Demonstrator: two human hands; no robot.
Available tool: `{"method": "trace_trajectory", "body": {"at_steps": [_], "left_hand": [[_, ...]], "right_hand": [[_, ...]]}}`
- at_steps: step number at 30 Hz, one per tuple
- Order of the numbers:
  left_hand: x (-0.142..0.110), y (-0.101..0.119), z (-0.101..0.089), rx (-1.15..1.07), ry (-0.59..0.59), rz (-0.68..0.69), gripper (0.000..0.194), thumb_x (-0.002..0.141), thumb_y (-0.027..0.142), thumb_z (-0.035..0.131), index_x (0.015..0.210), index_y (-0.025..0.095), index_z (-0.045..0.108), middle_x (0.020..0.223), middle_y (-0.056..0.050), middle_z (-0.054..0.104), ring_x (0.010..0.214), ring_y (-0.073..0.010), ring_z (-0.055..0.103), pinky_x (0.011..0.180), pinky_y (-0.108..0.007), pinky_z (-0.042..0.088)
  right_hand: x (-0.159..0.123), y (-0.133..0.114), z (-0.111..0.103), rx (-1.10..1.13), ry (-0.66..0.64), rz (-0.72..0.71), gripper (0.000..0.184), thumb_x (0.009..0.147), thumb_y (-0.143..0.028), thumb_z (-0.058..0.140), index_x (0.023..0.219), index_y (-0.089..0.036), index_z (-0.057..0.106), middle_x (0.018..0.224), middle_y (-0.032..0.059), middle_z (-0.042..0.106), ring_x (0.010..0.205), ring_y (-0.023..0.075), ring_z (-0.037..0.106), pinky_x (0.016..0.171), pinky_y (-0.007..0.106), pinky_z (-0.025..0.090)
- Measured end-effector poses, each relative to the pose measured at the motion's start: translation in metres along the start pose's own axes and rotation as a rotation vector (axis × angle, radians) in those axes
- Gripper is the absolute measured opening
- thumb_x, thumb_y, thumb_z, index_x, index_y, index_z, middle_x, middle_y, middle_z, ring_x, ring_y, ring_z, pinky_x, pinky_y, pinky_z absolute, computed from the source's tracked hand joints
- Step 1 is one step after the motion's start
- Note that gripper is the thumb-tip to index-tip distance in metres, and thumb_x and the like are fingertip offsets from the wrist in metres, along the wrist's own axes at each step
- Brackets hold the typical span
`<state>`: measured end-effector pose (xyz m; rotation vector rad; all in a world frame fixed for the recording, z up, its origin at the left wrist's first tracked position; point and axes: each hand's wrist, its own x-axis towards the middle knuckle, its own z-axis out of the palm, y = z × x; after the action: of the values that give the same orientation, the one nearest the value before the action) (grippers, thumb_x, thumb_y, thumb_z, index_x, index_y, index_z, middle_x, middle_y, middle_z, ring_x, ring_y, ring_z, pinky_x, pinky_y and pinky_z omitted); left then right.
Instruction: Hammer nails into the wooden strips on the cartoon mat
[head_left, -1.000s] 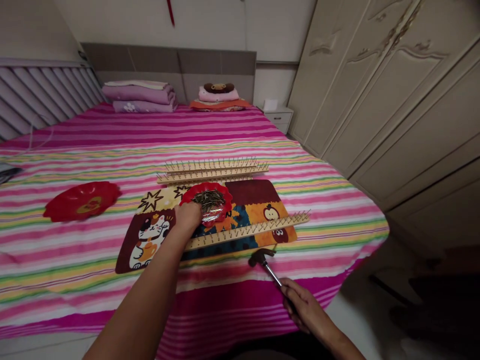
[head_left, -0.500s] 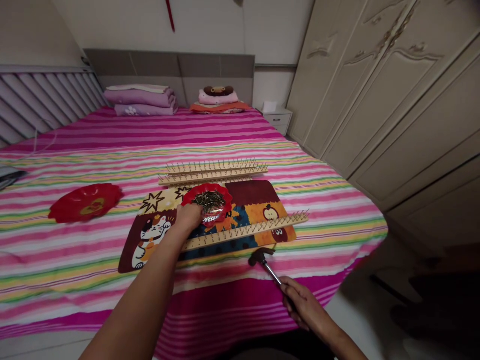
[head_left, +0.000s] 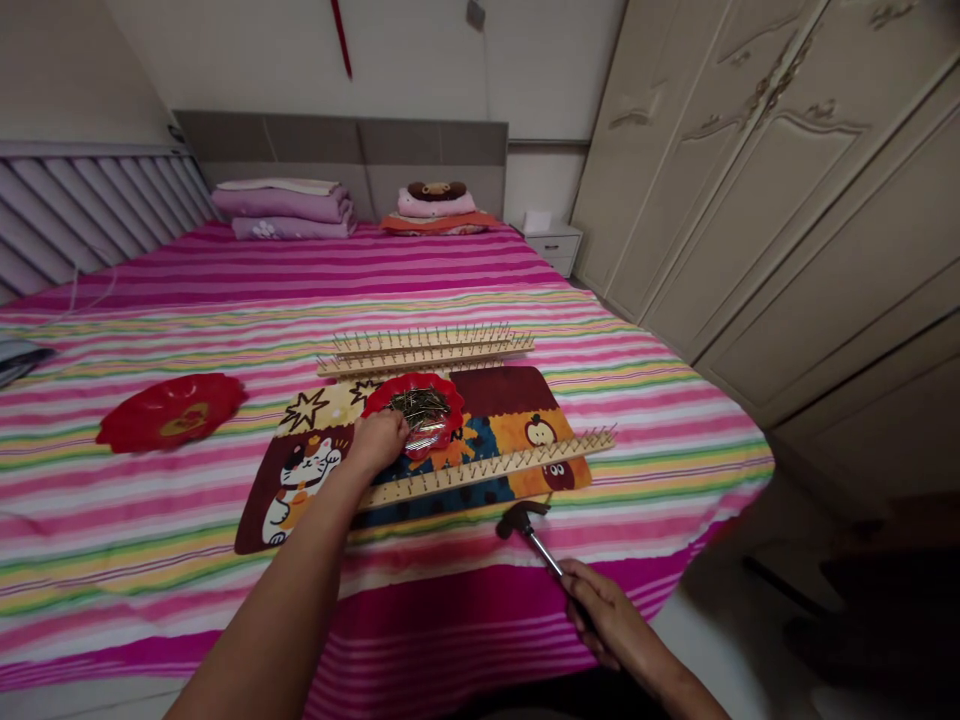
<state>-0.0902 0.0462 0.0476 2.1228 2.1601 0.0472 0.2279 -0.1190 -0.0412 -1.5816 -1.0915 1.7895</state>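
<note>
My left hand point(head_left: 381, 438) is at the left rim of a red scalloped dish point(head_left: 425, 445), its fingers curled together; whatever is between them is hidden. Inside the dish lies a heap of thin metal nails point(head_left: 424, 405). My right hand point(head_left: 600, 605) is wrapped round the dark handle of a claw hammer point(head_left: 540, 545), its head low over the striped bedspread. Between the hands a narrow wooden strip point(head_left: 487, 468) with rows of nails standing in it lies slantwise on a patterned mat point(head_left: 502, 385). My left forearm hides part of the mat.
Behind the dish lie more wooden strips point(head_left: 427, 352) bristling with upright nails. Another red dish point(head_left: 171, 412) sits on the striped bedspread point(head_left: 645, 400) to the left. Folded bedding point(head_left: 285, 207) is stacked at the headboard point(head_left: 315, 140). A wardrobe point(head_left: 750, 200) stands on the right.
The view has tipped up slightly, so everything sits a little lower. My left hand stays at the dish's edge with fingers curled; the hammer has hardly moved.
</note>
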Motion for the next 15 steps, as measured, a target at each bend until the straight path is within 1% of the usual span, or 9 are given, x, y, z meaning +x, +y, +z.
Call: {"method": "trace_trajectory", "body": {"at_steps": [2, 4, 5, 7, 8, 11, 15], "left_hand": [[-0.003, -0.005, -0.002, -0.21, 0.048, -0.045, 0.022, 0.078, 0.027, 0.043, 0.081, 0.017, 0.062, 0.083, -0.007, 0.068, 0.081, -0.0191, 0.061, 0.072, -0.029, 0.042], [-0.011, -0.012, -0.004, -0.535, 0.091, -0.082, 0.02, 0.072, 0.028, 0.049, 0.083, 0.018, 0.062, 0.073, -0.003, 0.066, 0.072, -0.0163, 0.06, 0.068, -0.027, 0.043], [-0.017, -0.015, -0.005, -0.715, 0.099, -0.101, 0.022, 0.069, 0.029, 0.052, 0.085, 0.017, 0.062, 0.07, -0.002, 0.066, 0.069, -0.0157, 0.06, 0.066, -0.027, 0.044], [-0.03, -0.021, -0.006, -1.05, 0.089, -0.157, 0.03, 0.061, 0.032, 0.06, 0.086, 0.016, 0.064, 0.07, -0.002, 0.067, 0.067, -0.0151, 0.061, 0.066, -0.027, 0.047], [-0.038, -0.023, -0.006, -1.18, 0.073, -0.195, 0.032, 0.058, 0.033, 0.063, 0.085, 0.016, 0.066, 0.072, -0.003, 0.069, 0.067, -0.015, 0.061, 0.066, -0.027, 0.048], [-0.061, -0.027, -0.003, -1.413, 0.033, -0.317, 0.034, 0.05, 0.033, 0.07, 0.078, 0.014, 0.069, 0.078, -0.007, 0.071, 0.069, -0.0145, 0.062, 0.067, -0.027, 0.05], [-0.085, -0.03, 0.011, -1.534, 0.012, -0.418, 0.041, 0.043, 0.029, 0.078, 0.08, 0.014, 0.07, 0.077, -0.006, 0.071, 0.07, -0.0149, 0.064, 0.068, -0.026, 0.052]], "right_hand": [[0.0, 0.0, -0.001, 0.004, -0.005, 0.009, 0.028, 0.077, -0.049, 0.044, 0.082, -0.022, 0.045, 0.045, -0.0121, 0.037, 0.027, 0.0017, 0.023, 0.027, 0.013, 0.011], [0.001, 0.0, -0.001, 0.01, -0.013, 0.015, 0.028, 0.077, -0.049, 0.044, 0.083, -0.022, 0.045, 0.045, -0.012, 0.038, 0.027, 0.0016, 0.023, 0.027, 0.013, 0.011], [0.001, 0.001, -0.002, 0.013, -0.016, 0.017, 0.029, 0.077, -0.049, 0.044, 0.084, -0.022, 0.045, 0.045, -0.0121, 0.038, 0.027, 0.0016, 0.022, 0.027, 0.013, 0.011], [0.002, 0.001, -0.002, 0.02, -0.014, 0.015, 0.03, 0.077, -0.05, 0.044, 0.086, -0.022, 0.046, 0.044, -0.0125, 0.037, 0.026, 0.0016, 0.021, 0.027, 0.013, 0.01], [0.002, 0.001, -0.002, 0.021, -0.016, 0.012, 0.03, 0.077, -0.05, 0.044, 0.087, -0.021, 0.046, 0.044, -0.0126, 0.037, 0.026, 0.0017, 0.021, 0.027, 0.012, 0.01], [0.001, 0.0, -0.001, 0.015, -0.021, -0.003, 0.031, 0.077, -0.05, 0.044, 0.088, -0.021, 0.047, 0.044, -0.0123, 0.037, 0.026, 0.0018, 0.022, 0.027, 0.012, 0.01], [-0.001, -0.003, 0.001, 0.002, -0.004, -0.003, 0.03, 0.076, -0.049, 0.045, 0.088, -0.021, 0.047, 0.046, -0.0115, 0.039, 0.026, 0.0013, 0.023, 0.027, 0.012, 0.011]]}}
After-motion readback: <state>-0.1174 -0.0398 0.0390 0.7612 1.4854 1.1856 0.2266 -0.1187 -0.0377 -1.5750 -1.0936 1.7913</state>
